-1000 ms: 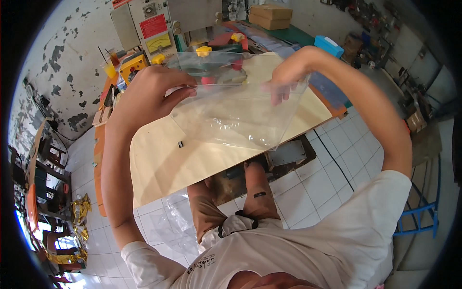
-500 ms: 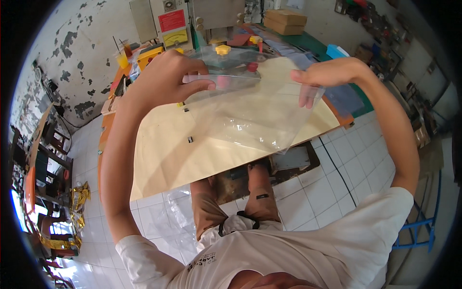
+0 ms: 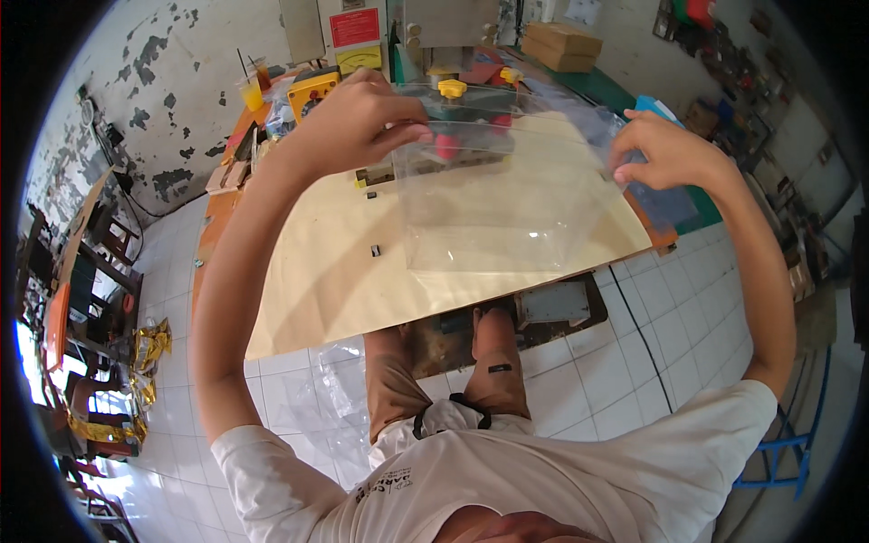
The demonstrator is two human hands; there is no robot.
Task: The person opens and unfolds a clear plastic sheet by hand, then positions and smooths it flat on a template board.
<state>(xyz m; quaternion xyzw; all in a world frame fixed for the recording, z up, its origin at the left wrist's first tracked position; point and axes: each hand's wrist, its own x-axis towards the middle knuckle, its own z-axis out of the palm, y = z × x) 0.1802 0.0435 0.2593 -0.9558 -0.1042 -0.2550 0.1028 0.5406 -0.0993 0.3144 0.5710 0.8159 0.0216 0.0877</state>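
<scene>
A see-through plastic sheet [image 3: 489, 222], with layered or folded-looking edges and glints near its bottom, hangs upright above the paper-covered table. My left hand [image 3: 376, 125] pinches its upper left corner between thumb and fingers. At the upper right edge, my right hand [image 3: 665, 156] curls with thumb and fingertips meeting the plastic. Through the sheet show the red knobs and yellow knob [image 3: 452, 88] of a machine [image 3: 448, 27] behind it. Two small dark pieces, one being a black clip-like bit [image 3: 376, 251], lie on the tan paper [image 3: 312, 276] left of the sheet.
Cups of orange drink [image 3: 250, 93] and a yellow box [image 3: 312, 90] stand at the back left. Cardboard boxes [image 3: 561, 47] sit at the back right, near a blue box [image 3: 654, 109]. Crumpled clear plastic [image 3: 339, 389] lies on the tiled floor beside my legs.
The plastic sheet has straightened and now hangs more squarely. My right hand has turned from flat against it to curled at its edge, moving right. My left hand has shifted slightly up and right.
</scene>
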